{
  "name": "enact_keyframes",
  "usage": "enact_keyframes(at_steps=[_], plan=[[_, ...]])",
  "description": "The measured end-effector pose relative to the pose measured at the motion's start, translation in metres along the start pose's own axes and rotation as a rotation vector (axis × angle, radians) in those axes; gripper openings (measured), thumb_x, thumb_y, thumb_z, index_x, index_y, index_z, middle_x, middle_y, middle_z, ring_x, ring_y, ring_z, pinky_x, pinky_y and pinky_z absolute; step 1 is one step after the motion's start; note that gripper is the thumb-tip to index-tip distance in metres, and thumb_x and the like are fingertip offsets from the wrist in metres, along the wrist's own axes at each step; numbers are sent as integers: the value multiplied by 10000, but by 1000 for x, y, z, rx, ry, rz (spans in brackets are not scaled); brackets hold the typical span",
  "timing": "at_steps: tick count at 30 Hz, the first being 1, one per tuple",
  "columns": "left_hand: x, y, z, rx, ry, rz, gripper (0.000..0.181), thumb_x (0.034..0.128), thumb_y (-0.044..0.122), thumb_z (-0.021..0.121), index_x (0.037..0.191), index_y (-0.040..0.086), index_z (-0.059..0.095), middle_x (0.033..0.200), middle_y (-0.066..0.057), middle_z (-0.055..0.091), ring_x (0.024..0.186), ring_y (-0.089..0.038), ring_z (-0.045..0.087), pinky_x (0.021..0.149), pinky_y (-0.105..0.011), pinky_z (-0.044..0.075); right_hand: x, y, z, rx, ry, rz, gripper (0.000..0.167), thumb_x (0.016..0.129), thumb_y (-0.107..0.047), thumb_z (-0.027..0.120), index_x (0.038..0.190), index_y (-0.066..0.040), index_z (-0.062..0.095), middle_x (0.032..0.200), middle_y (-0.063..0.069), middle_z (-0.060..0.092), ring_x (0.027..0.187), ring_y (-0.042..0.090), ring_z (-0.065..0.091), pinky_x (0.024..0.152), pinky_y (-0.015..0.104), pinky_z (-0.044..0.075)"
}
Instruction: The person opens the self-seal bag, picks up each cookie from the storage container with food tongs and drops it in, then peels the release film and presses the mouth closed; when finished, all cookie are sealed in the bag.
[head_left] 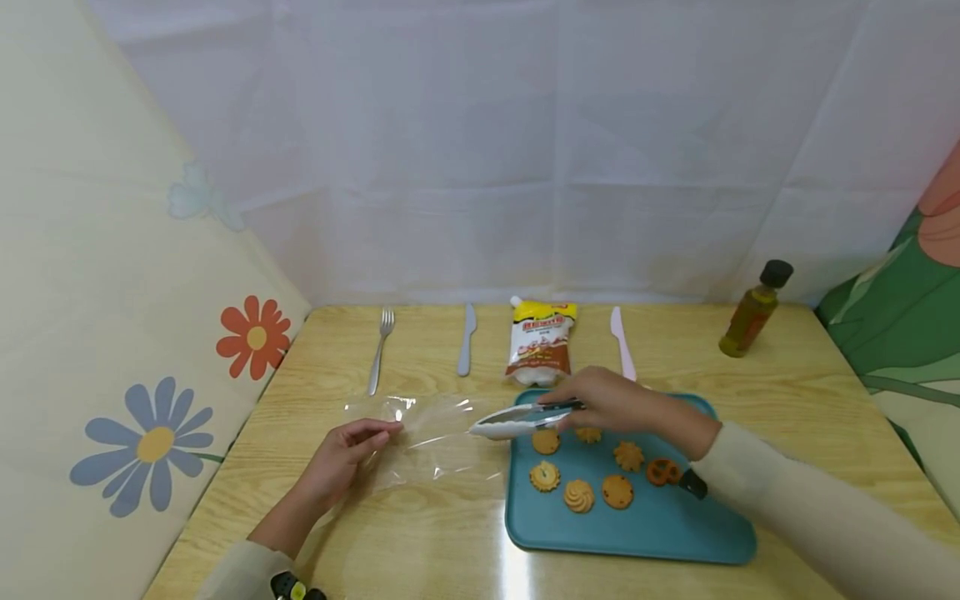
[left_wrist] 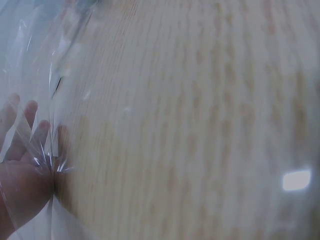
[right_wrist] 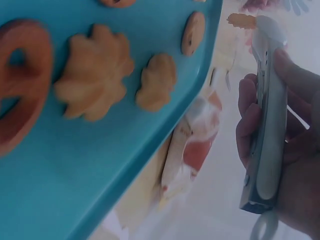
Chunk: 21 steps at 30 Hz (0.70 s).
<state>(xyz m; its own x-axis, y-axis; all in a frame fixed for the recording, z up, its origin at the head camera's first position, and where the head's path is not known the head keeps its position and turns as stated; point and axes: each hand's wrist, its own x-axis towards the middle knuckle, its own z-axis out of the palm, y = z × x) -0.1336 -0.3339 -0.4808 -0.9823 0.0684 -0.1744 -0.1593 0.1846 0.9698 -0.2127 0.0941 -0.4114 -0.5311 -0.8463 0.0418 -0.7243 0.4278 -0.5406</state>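
- Left hand: at the left end of a clear plastic bag, thumb and forefinger pinching its edge. In the left wrist view the film spreads across the lens, and fingers show through it.
- Right hand: fingers wrapped round metal tongs, above the far left part of the teal tray.
- Tongs point left, tips over the bag's right part. A biscuit shows at the tips in the right wrist view; from the head view I can't make it out clearly.
- Bag lies on the wood-grain desk, just left of the tray.
- On the tray: six biscuits, among them a swirled one, a round dotted one and a flower-shaped one; a brown pretzel sits right of these, near the right sleeve.
- Behind bag and tray, left to right: fork, grey-blue knife, yellow, white and brown pouch, pink knife.
- Far right, standing apart: dark-capped bottle.
- Pale cloth hangs behind the desk; flower-printed fabric at the left.
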Motion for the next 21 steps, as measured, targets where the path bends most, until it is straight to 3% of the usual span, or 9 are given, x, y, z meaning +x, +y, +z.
enact_keyframes(at_steps=[4,10,12,16,21], plan=[[0,0,0,7,-2,0,296,1024,87,637,1259,-90,675,1211,41,744,1123,-26,647,961,-164,503,15,-6,7,-38,-24,11,441,952,-267,756,1359,-112,687,1050,-36,746,720,35,501,661,246,443],[1,-1,0,0,1,4,261,1019,74,641,1237,-51,709,1219,2,746,1118,-25,648,960,-166,505,34,-19,15,-49,-40,4,450,969,-258,739,1387,-111,663,1256,8,733,899,81,644,784,300,513],[1,-1,0,-7,-1,9,247,1018,68,640,1226,-36,721,1207,19,749,1116,-22,650,961,-165,505,41,-22,18,-72,-36,-3,454,965,-276,740,1386,-124,666,1251,2,737,877,62,649,838,325,521],[0,-2,-1,-22,-15,31,211,1017,67,641,1184,28,762,1207,32,749,1120,-14,648,964,-157,499,53,-27,25,-145,-33,-25,456,956,-315,745,1381,-165,678,1183,-23,756,739,38,579,783,332,521],[-1,-1,0,-32,-19,54,233,1018,66,639,1206,-33,733,1205,22,750,1115,-11,648,955,-151,499,65,-32,36,-147,-45,-42,466,962,-301,745,1394,-145,664,1245,0,735,1015,135,690,865,338,559]])
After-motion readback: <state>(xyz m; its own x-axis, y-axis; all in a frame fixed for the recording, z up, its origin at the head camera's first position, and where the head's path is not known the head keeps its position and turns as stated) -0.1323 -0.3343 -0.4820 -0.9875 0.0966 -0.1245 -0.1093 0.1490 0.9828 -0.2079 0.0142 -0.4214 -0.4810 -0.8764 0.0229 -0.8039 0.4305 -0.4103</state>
